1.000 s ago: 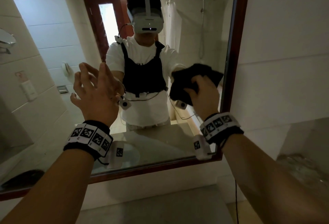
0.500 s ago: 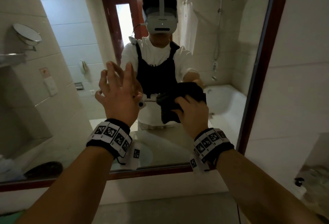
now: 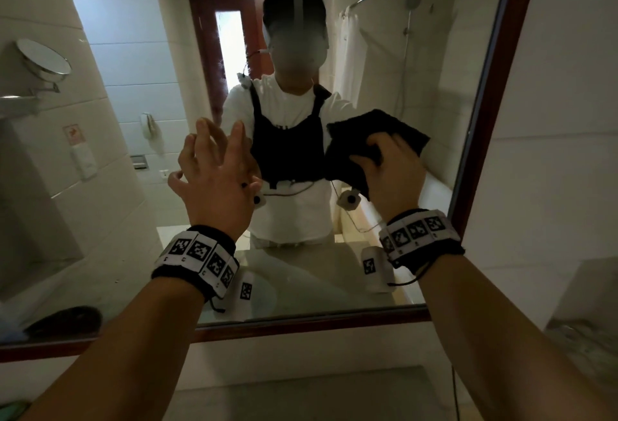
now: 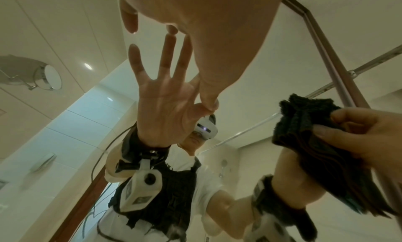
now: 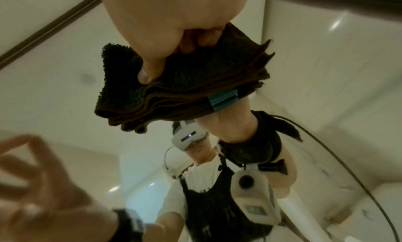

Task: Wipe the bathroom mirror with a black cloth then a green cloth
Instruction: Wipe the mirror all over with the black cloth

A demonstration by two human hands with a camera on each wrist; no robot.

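Observation:
The bathroom mirror (image 3: pixel 140 52) has a dark red-brown frame (image 3: pixel 485 126). My right hand (image 3: pixel 391 173) grips a folded black cloth (image 3: pixel 378 122) and holds it against the glass, right of the middle. In the right wrist view the thumb and curled fingers (image 5: pixel 152 68) pinch the black cloth (image 5: pixel 195 84), which carries a teal tag. My left hand (image 3: pixel 217 179) is spread open, fingertips touching the glass at the middle; its palm's reflection (image 4: pixel 165 99) shows in the left wrist view. A green patch (image 3: pixel 13 410) lies at the lower left corner; I cannot tell what it is.
A beige counter (image 3: pixel 301 397) runs below the mirror. A tiled wall (image 3: pixel 551 119) stands right of the frame. A round shaving mirror (image 3: pixel 43 57) hangs at the left. A dark object (image 3: pixel 67 320) shows low in the glass at the left.
The right hand swept the black cloth left from near the frame toward the middle, then back right and upward. The left hand stayed spread on the glass.

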